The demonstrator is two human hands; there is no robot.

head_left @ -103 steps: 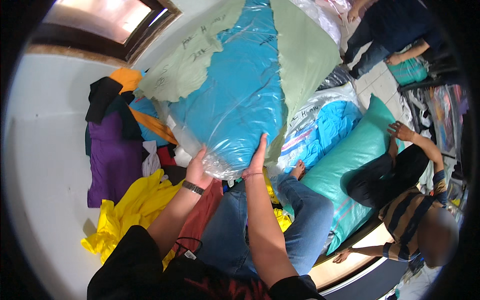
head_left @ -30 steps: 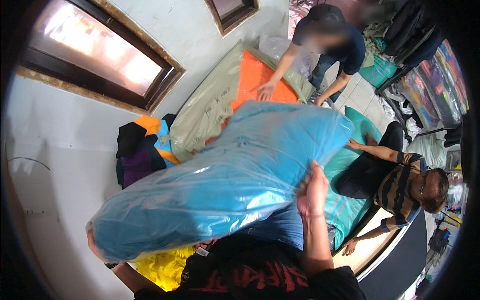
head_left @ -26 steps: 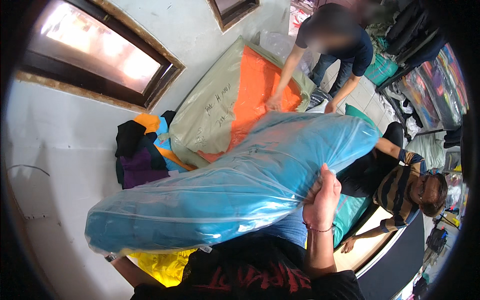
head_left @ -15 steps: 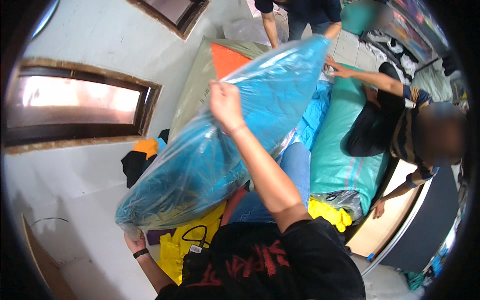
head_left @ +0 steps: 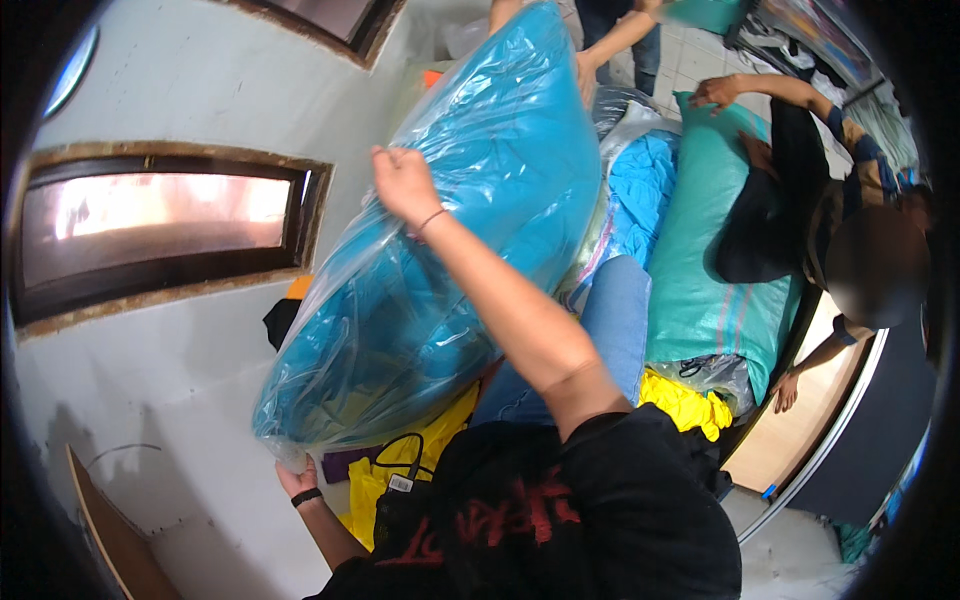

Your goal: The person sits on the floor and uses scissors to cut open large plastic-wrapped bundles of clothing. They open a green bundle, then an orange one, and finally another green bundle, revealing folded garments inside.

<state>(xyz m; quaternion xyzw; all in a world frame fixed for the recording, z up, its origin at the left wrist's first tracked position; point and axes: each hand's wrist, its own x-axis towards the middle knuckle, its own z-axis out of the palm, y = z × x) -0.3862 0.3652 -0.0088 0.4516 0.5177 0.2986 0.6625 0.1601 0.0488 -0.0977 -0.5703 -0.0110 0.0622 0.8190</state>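
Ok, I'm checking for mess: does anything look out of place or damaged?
Loose yellow fabric lies crumpled near the green woven sack, unlike the bagged blue fabric in the left hand and right hand. No clear damage shows.

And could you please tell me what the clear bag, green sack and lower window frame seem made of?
Clear bag: glossy, thin plastic film, transparent with creased highlights. Green sack: probably woven plastic, by its soft sheen and stripes. Lower window frame: likely matte wood, by its rough brown edges.
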